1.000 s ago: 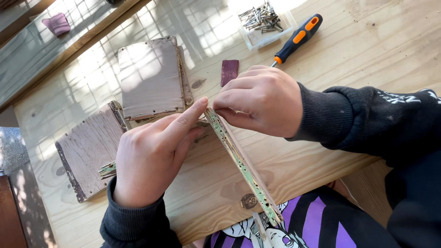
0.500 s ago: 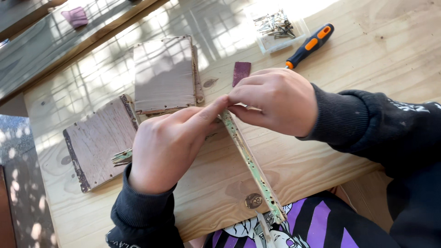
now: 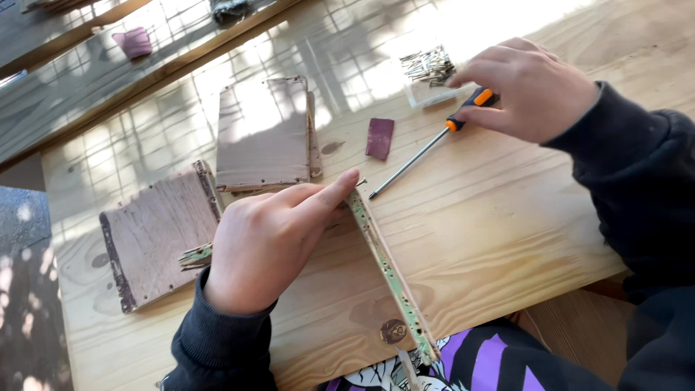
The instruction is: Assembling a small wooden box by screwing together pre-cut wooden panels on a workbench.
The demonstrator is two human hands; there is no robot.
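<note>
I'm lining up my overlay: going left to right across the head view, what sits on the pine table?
Worn wooden panel → left hand holding down a green perforated metal strip → maroon sandpaper scrap → screwdriver → tray of screws → right hand on the screwdriver's orange handle.

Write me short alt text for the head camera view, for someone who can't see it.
Seen from above, a person's left hand presses a long, worn green strip against a pale wooden table, while the right hand grips an orange-handled screwdriver beside a clear tray of screws. Two weathered boards lie nearby.
</note>
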